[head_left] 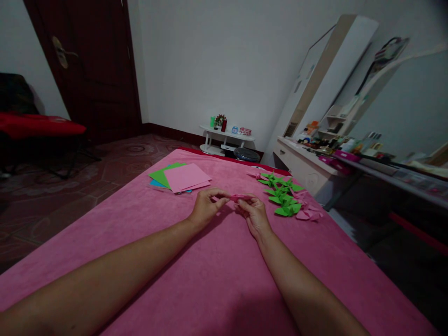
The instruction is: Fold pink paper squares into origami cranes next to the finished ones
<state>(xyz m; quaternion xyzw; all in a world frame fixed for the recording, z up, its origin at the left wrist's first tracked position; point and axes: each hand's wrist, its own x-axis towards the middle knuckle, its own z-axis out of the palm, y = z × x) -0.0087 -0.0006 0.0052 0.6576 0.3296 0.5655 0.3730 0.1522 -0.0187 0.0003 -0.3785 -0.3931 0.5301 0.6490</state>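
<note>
Both my hands reach out over a pink cloth-covered surface [217, 270]. My left hand [206, 205] and my right hand [254, 214] pinch the two ends of a small folded pink paper piece [237, 198] held between them, fingers closed on it. A stack of flat paper sheets [182, 178], pink on top with green and blue beneath, lies beyond my left hand. To the right of my right hand lies a pile of folded green paper shapes [283, 193] with several folded pink ones [308, 213] beside it.
A dark wooden door [91, 65] stands at the back left, with a red seat [38, 125] beside it. A low white table [227, 136] with small items sits against the far wall. A cluttered dresser [315, 161] with a mirror stands on the right.
</note>
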